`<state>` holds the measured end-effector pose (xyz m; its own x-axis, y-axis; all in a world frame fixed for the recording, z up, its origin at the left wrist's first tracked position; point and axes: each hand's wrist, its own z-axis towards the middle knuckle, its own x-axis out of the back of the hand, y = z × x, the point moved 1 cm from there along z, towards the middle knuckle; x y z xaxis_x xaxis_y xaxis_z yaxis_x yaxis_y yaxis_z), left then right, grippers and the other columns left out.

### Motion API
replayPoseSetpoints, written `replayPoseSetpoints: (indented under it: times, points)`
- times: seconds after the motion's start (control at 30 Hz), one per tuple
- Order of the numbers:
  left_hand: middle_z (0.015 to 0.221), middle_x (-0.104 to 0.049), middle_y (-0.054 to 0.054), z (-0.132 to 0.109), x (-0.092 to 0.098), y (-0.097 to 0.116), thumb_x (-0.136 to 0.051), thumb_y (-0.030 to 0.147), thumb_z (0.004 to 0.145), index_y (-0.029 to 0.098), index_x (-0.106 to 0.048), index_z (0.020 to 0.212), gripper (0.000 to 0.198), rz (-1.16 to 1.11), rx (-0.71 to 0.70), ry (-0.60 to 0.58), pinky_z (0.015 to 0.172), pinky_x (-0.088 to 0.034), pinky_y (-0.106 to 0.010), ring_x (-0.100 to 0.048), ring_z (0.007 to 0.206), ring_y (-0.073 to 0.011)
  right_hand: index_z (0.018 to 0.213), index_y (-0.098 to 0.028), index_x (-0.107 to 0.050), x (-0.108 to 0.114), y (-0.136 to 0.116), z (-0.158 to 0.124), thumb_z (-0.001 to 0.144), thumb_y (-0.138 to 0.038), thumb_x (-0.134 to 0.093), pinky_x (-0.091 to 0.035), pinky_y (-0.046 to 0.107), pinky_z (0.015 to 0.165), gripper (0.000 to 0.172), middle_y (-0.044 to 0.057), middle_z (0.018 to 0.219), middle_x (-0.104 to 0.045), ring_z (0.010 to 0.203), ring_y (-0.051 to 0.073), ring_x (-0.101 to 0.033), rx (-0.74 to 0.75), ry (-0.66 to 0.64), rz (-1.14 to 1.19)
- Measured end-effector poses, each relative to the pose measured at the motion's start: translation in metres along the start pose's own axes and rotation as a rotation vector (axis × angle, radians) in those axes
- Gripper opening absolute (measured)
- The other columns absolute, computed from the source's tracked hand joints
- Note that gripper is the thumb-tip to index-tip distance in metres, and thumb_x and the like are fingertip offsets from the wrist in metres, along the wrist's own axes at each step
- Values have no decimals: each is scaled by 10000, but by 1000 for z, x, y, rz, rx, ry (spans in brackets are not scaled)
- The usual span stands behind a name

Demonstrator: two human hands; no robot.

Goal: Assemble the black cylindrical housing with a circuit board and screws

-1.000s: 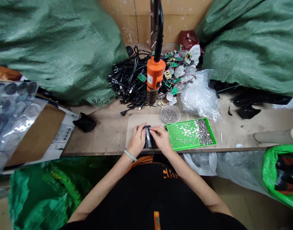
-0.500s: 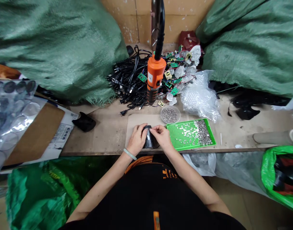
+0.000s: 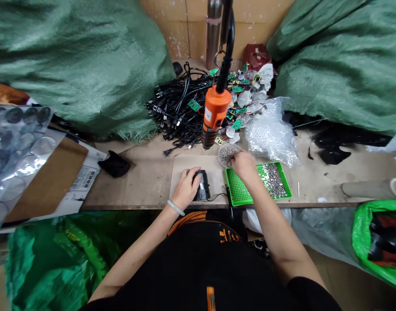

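A black plastic housing (image 3: pixel 202 185) lies on the cardboard sheet at the bench's front edge, with a thin black cord running from its right side. My left hand (image 3: pixel 186 186) grips it from the left, fingers over its top edge. At the right rim of a round clear dish of small metal screws (image 3: pixel 226 155), my right hand (image 3: pixel 244 165) dips its fingertips, pinched together; whatever they hold is hidden. Below that hand sits a green perforated tray (image 3: pixel 232 196) with many small metal parts heaped at its right end. An orange electric screwdriver (image 3: pixel 215 114) hangs above the dish.
Black power cords (image 3: pixel 175 112) and green circuit boards are piled at the back. Beside them lies crumpled bubble wrap (image 3: pixel 271 131). Another black plastic piece (image 3: pixel 114 164) rests on the left near a cardboard box (image 3: pixel 55 172). A grey tube (image 3: pixel 366 186) lies at right.
My right hand has left the housing and moved up and right to the dish of screws. My left hand stays on the housing. The hanging screwdriver has swung slightly right and lower.
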<state>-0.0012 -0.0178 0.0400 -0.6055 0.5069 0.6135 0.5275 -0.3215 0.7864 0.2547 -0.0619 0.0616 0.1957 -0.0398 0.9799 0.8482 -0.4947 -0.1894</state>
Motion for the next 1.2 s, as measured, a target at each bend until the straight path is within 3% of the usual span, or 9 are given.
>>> replayPoseSetpoints:
  times: [0.2, 0.4, 0.53, 0.67, 0.8, 0.93, 1.07, 1.2]
  points:
    - [1274, -613, -114, 0, -2, -1, -447, 396, 1068, 252, -584, 1398, 385, 11, -5, 14, 1095, -495, -428, -627, 1218, -262, 929, -111, -788, -4, 1, 5, 912, -136, -567, -495, 379, 812, 223, 204, 1006, -757, 906, 299, -682, 22, -31, -15]
    - [1285, -607, -121, 0, -1, -1, -442, 384, 1069, 237, -581, 1399, 387, 9, 0, 0, 1107, -487, -430, -620, 1235, -264, 1029, -85, -772, -2, 0, 1, 957, -148, -530, -483, 403, 904, 261, 209, 1087, -732, 995, 306, -663, 52, -18, 4]
    - [1268, -609, -117, 0, -1, 0, -445, 378, 1068, 240, -584, 1395, 381, 12, -8, 6, 1105, -491, -425, -629, 1212, -257, 967, -86, -791, -8, -3, 2, 931, -133, -568, -474, 406, 935, 230, 208, 1070, -736, 1025, 315, -646, 106, -36, 1]
    - [1266, -613, -115, -1, -1, -1, -443, 377, 1068, 244, -586, 1393, 379, 19, -8, 14, 1104, -494, -428, -631, 1208, -258, 900, -91, -793, -8, -3, 6, 907, -105, -563, -475, 386, 913, 230, 201, 1019, -742, 995, 305, -653, 115, -28, 2]
    - [1280, -608, -116, -1, -1, -1, -435, 387, 1072, 250, -580, 1402, 386, 17, -10, 12, 1093, -504, -424, -636, 1197, -253, 993, -100, -794, -1, 3, 7, 939, -154, -513, -494, 375, 851, 291, 173, 1003, -736, 926, 277, -670, 75, 25, 37]
    - [1264, -615, -112, -1, -1, -2, -447, 378, 1069, 255, -582, 1400, 378, 17, -19, 25, 1088, -507, -419, -636, 1197, -250, 947, -154, -804, 1, 4, -11, 896, -236, -576, -520, 369, 809, 248, 102, 912, -743, 816, 225, -663, 43, 101, 439]
    - [1265, -619, -109, -1, -1, -2, -437, 394, 1072, 264, -583, 1401, 383, 9, -7, 24, 1086, -508, -424, -641, 1188, -251, 881, -198, -798, -8, -16, -56, 834, -376, -708, -530, 326, 703, 204, 53, 843, -761, 749, 194, -660, 97, -110, 977]
    - [1284, -612, -113, -1, -1, -1, -425, 403, 1074, 262, -576, 1410, 394, 7, 8, 13, 1089, -507, -434, -640, 1200, -259, 850, -202, -795, -24, -40, -99, 791, -441, -782, -518, 311, 673, 246, 32, 767, -738, 688, 172, -635, 58, -239, 1170]
